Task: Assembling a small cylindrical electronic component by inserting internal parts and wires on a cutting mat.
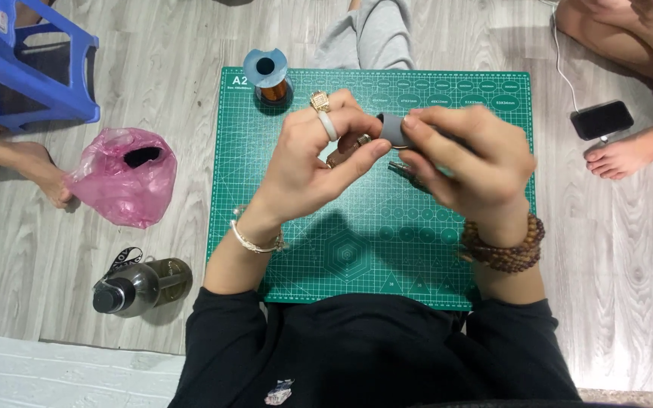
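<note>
Beside the hands (394,155), wire spool (268,79), pink bag (122,177).

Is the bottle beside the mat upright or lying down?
Lying down: the bottle rests on its side on the floor, left of the cutting mat.

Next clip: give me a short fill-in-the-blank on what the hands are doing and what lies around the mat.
1. Both hands, left hand and right hand, grip a small ____ cylindrical part.
2. They work above a ____ cutting mat.
3. The spool of copper wire stands at the mat's far ____ corner.
4. Left of the mat lies a ____ plastic bag.

Missing words: grey; green; left; pink
</note>
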